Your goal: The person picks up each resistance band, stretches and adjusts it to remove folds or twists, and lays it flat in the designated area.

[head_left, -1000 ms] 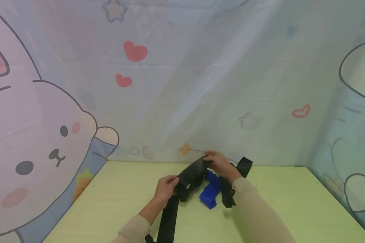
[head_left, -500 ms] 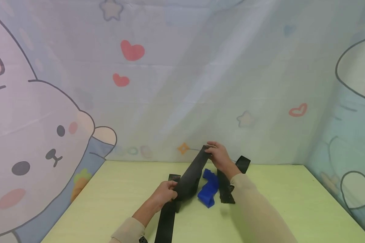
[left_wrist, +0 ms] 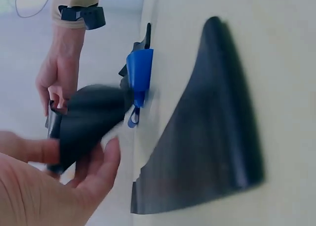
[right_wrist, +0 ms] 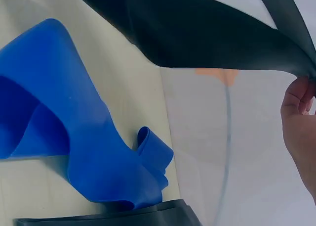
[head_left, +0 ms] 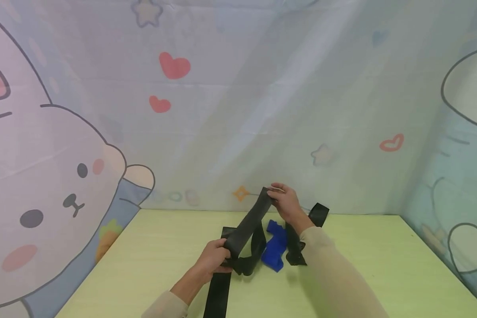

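Note:
Between my two hands slants a flat, smooth black band (head_left: 249,224), rubbery in look, with a loose loop of it drooping underneath. My left hand (head_left: 210,260) grips its lower end; in the left wrist view the thumb and fingers (left_wrist: 101,174) close round the folded strip. Higher up, my right hand (head_left: 288,205) pinches the far end between thumb and fingertips. Just right of the loop lies a crumpled blue band (head_left: 275,247), its curled folds showing large in the right wrist view. Under my left hand, another black strip (head_left: 218,296) runs toward the near edge.
More black band (head_left: 296,249) lies beneath my right forearm, with a folded piece (head_left: 319,214) at the table's back edge. The pale green table (head_left: 159,247) meets a printed cloth backdrop (head_left: 238,110) behind it. A dark wrist device (left_wrist: 84,16) sits on the right sleeve.
My right hand has risen, drawing the black band into a steeper slant. My left hand has shifted slightly left and down. The hanging loop has opened out. The blue band stays put.

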`<move>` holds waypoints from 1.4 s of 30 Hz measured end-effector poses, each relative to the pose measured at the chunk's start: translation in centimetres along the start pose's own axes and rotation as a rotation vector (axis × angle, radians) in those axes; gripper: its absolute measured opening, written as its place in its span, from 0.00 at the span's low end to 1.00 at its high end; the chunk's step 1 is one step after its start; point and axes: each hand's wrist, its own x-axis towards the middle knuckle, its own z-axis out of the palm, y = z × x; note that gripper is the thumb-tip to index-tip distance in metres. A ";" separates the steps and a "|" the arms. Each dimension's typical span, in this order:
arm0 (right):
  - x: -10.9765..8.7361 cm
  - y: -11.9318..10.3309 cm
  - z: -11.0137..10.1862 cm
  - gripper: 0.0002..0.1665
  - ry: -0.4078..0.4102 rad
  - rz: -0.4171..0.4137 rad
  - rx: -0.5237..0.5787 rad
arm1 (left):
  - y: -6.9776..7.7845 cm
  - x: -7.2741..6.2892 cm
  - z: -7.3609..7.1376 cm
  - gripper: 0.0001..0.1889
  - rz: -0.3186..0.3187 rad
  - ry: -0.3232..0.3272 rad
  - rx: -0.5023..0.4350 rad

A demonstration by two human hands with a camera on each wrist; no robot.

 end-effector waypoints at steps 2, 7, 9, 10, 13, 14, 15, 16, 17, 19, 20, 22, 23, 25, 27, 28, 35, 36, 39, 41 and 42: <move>0.2 0.0 -0.2 0.29 0.011 -0.001 0.014 | -0.1 -0.2 -0.1 0.21 0.010 0.090 -0.032; 0.4 0.0 -0.4 0.30 0.020 -0.003 0.008 | -0.5 -0.6 -0.6 0.23 0.049 0.154 -0.030; 0.3 0.0 -0.4 0.31 0.020 -0.001 -0.011 | -0.6 -0.9 -0.9 0.24 0.046 0.102 -0.015; 0.2 0.0 -0.4 0.30 0.023 0.001 -0.020 | -0.7 -1.1 -1.0 0.24 0.043 0.069 -0.011; 0.1 0.2 -0.4 0.30 0.031 0.010 -0.043 | -0.7 -1.7 -1.1 0.27 0.023 -0.050 -0.037; 0.1 0.3 -0.4 0.30 0.034 0.013 -0.047 | -0.6 -1.8 -1.1 0.27 0.017 -0.088 -0.061; 0.1 0.3 -0.3 0.30 0.037 0.016 -0.048 | -0.6 -1.9 -1.1 0.28 0.013 -0.121 -0.086; 0.1 0.4 -0.2 0.30 0.040 0.017 -0.052 | -0.5 -2.0 -1.1 0.29 0.006 -0.150 -0.114; 0.1 0.5 -0.2 0.30 0.040 0.019 -0.052 | -0.4 -2.2 -1.1 0.30 -0.004 -0.173 -0.142; 0.2 0.6 0.0 0.30 0.039 0.024 -0.046 | -0.3 -2.4 -1.0 0.32 -0.023 -0.199 -0.191; 0.2 0.6 0.0 0.30 0.044 0.026 -0.042 | -0.3 -2.4 -1.0 0.33 -0.031 -0.207 -0.215; 0.2 0.7 0.1 0.30 0.051 0.031 -0.032 | -0.4 -2.6 -1.0 0.34 -0.034 -0.210 -0.253; 0.3 0.8 0.1 0.30 0.053 0.034 -0.029 | -0.4 -2.7 -1.0 0.34 -0.029 -0.205 -0.270; 0.4 0.9 0.1 0.30 0.062 0.043 -0.026 | -0.6 -2.8 -1.0 0.35 -0.006 -0.178 -0.295; 0.3 1.0 0.1 0.30 0.070 0.053 -0.024 | -0.7 -2.9 -1.0 0.35 0.024 -0.128 -0.315; 0.3 1.1 0.2 0.30 0.075 0.057 -0.025 | -0.7 -3.0 -1.0 0.35 0.039 -0.095 -0.322; 0.1 1.7 0.2 0.30 0.093 0.081 -0.020 | -0.5 -2.7 -1.3 0.31 0.072 0.102 -0.394; 0.2 1.8 0.1 0.31 0.094 0.085 -0.018 | -0.5 -2.6 -1.4 0.32 0.065 0.098 -0.413; 0.3 2.1 -0.3 0.30 0.108 0.095 -0.022 | -0.5 -2.9 -1.8 0.36 0.025 0.023 -0.430; 0.4 2.1 -0.4 0.29 0.111 0.097 -0.034 | -0.5 -3.2 -2.0 0.37 -0.001 -0.040 -0.417; 0.4 2.2 -0.4 0.29 0.107 0.094 -0.046 | -0.5 -3.3 -2.1 0.38 -0.012 -0.068 -0.401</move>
